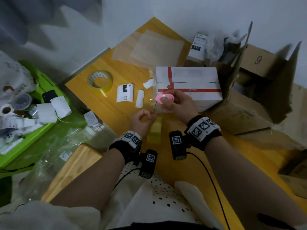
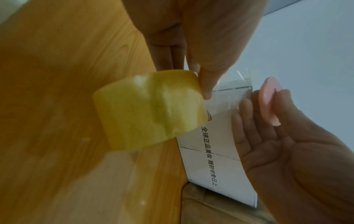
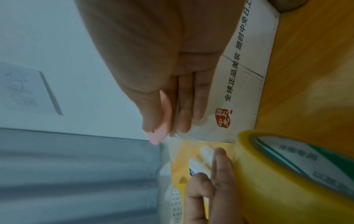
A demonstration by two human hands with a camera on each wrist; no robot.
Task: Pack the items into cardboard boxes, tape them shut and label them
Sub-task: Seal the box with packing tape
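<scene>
A white box with red stripes stands on the yellow table. A strip of clear tape runs from the box's near left corner to a yellowish tape roll that hangs under my left hand. That hand pinches the strip right where it leaves the roll. My right hand grips a small pink cutter between thumb and fingers, against the strip beside the box. The cutter points at the tape edge; its blade is too small to make out.
A second tape roll, a printed label and small white rolls lie left of the box. Bubble wrap sheets are at the back. Open cardboard boxes crowd the right. A green bin sits left.
</scene>
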